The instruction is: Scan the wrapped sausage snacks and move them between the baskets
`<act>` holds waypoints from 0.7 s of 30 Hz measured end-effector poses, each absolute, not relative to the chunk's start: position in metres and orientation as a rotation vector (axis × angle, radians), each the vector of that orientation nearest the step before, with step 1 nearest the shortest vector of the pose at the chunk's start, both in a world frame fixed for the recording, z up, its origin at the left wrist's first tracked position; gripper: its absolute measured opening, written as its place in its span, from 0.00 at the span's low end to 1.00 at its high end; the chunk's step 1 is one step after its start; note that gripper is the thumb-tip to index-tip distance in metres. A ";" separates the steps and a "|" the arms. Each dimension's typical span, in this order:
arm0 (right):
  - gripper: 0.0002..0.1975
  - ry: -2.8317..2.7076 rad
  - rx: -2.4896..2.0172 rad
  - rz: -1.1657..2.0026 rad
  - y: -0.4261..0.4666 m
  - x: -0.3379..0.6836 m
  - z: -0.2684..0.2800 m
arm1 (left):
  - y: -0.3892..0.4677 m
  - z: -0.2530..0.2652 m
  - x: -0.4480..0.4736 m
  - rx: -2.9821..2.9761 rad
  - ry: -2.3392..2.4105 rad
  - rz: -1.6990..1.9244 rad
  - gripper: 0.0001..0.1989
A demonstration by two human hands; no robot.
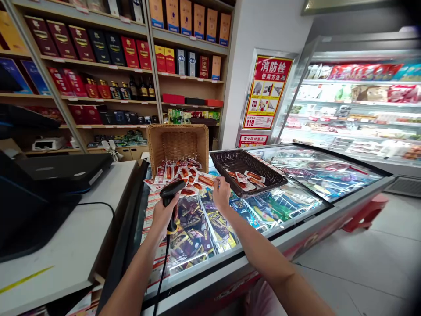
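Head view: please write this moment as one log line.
left hand: holds scanner; right hand: grips sausage packet; dark basket: packets inside

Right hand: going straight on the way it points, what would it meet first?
Past the sausage packet it holds, the right hand would likely meet the tan basket, though depth is unclear.

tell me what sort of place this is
Most likely a small supermarket or convenience store: there is a glass-topped freezer, a lit display case stocked with packaged goods, and a handheld scanner in the person's left hand.
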State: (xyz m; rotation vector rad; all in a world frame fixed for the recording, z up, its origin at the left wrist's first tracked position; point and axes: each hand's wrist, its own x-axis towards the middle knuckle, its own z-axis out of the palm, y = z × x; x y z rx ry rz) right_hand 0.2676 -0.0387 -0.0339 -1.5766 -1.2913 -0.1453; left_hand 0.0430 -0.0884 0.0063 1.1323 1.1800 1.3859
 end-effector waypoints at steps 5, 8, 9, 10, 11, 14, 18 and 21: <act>0.18 -1.268 -1.474 -0.124 -0.037 0.271 -0.040 | -0.092 0.000 0.050 1.269 1.207 1.221 0.27; 0.17 -1.266 -1.441 -0.130 -0.036 0.268 -0.038 | -0.092 -0.002 0.050 1.307 1.241 1.216 0.28; 0.16 -1.260 -1.440 -0.125 -0.036 0.268 -0.038 | -0.092 -0.002 0.051 1.319 1.247 1.212 0.27; 0.16 -1.254 -1.443 -0.119 -0.036 0.267 -0.037 | -0.093 -0.001 0.051 1.335 1.250 1.205 0.27; 0.15 -1.249 -1.447 -0.113 -0.037 0.267 -0.037 | -0.094 0.000 0.052 1.348 1.249 1.201 0.27; 0.15 -1.252 -1.460 -0.114 -0.038 0.265 -0.038 | -0.098 0.002 0.055 1.365 1.242 1.199 0.26; 0.15 -1.293 -1.470 -0.185 -0.039 0.266 -0.036 | -0.099 0.003 0.056 1.348 1.241 1.212 0.26; 0.15 -1.320 -1.496 -0.284 -0.038 0.280 -0.029 | -0.098 0.003 0.056 1.329 1.223 1.227 0.26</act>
